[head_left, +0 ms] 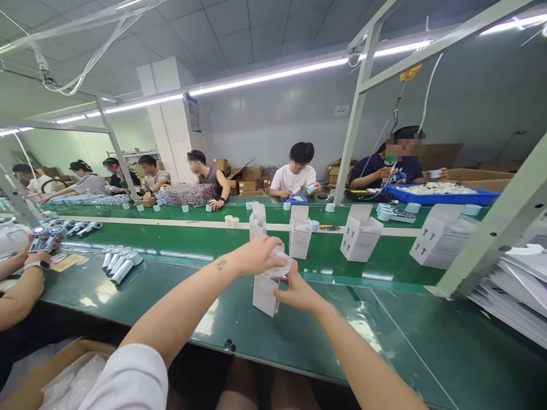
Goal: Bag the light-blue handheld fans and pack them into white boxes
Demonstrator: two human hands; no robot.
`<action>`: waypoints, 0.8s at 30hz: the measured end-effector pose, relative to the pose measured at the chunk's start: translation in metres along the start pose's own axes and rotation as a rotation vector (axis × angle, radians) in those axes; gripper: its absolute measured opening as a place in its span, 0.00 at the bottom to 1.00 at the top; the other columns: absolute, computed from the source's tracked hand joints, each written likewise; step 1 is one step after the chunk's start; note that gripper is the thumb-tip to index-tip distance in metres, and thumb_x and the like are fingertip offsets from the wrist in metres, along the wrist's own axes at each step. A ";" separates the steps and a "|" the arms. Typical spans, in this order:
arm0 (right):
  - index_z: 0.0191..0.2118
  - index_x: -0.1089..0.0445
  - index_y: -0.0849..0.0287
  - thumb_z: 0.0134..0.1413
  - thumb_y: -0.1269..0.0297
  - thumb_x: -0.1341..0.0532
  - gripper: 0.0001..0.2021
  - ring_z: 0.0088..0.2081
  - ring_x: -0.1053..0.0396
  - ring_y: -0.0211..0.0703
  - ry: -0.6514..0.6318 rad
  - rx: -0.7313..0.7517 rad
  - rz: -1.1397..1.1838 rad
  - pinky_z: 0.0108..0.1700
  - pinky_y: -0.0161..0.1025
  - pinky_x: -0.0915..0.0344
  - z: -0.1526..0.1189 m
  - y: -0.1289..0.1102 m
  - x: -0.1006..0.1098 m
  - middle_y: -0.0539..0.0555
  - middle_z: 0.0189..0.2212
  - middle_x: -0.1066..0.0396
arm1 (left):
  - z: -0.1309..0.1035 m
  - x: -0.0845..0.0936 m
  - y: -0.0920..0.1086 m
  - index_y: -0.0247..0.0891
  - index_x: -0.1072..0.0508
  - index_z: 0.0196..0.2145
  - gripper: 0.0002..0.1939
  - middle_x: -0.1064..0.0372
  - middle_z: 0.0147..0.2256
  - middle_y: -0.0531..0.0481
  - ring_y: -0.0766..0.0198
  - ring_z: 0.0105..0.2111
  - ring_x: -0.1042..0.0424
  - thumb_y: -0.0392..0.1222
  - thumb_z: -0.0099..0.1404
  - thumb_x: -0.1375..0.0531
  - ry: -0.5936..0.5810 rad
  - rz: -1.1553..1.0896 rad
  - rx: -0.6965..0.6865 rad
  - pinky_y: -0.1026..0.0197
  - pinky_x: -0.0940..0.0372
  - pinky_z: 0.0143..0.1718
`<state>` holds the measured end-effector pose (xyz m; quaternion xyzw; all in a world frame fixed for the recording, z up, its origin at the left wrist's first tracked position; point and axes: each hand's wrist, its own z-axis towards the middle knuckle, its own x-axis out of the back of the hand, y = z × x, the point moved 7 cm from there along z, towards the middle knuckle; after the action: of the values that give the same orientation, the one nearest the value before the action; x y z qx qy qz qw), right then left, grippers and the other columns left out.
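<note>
A small white carton [264,294] stands upright on the green bench in front of me. My left hand [261,256] grips a bundle in clear, whitish plastic wrap [280,263] at the carton's top; what the wrap contains is hidden. My right hand [299,288] is closed around the carton's right side, thumb low and fingers up by the bundle. Just beyond my hands, open-flapped white cartons stand on the belt: one partly behind my left hand [257,219], another [300,236] to its right, and one with printed pictures [361,236] farther right.
Another filled carton [440,239] stands right, near a metal post [491,228] and stacked white sheets [513,296]. Several pale-blue handheld devices [122,262] lie left, near a co-worker's hands [40,250]. Across the green belt [205,239], several people work. An open cardboard box [64,364] sits lower left.
</note>
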<state>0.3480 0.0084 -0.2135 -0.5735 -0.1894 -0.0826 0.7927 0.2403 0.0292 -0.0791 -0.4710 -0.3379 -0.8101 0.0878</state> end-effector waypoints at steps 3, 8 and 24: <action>0.61 0.66 0.50 0.45 0.68 0.39 0.43 0.55 0.40 0.50 -0.020 -0.010 0.047 0.56 0.53 0.39 -0.004 0.004 -0.006 0.60 0.55 0.46 | -0.022 -0.013 -0.012 0.45 0.24 0.34 0.08 0.27 0.36 0.45 0.48 0.44 0.32 0.48 0.61 0.41 -0.026 0.047 -0.033 0.47 0.40 0.49; 0.64 0.76 0.48 0.44 0.65 0.36 0.51 0.52 0.36 0.51 0.017 0.019 0.031 0.50 0.52 0.33 -0.007 0.013 -0.016 0.62 0.57 0.47 | -0.061 -0.045 -0.021 0.44 0.25 0.37 0.10 0.28 0.45 0.43 0.38 0.56 0.42 0.47 0.56 0.35 -0.061 0.315 -0.135 0.32 0.55 0.57; 0.57 0.49 0.53 0.24 0.66 0.27 0.48 0.53 0.39 0.54 0.033 0.017 0.222 0.52 0.53 0.36 0.278 0.028 -0.074 0.58 0.52 0.38 | -0.377 0.032 -0.171 0.41 0.29 0.27 0.15 0.29 0.26 0.55 0.60 0.31 0.28 0.52 0.64 0.46 0.161 0.091 1.135 0.60 0.35 0.33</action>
<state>0.2328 0.2725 -0.1925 -0.5829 -0.1123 -0.0021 0.8047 -0.1215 -0.0736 -0.2557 -0.3012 -0.6915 -0.5306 0.3868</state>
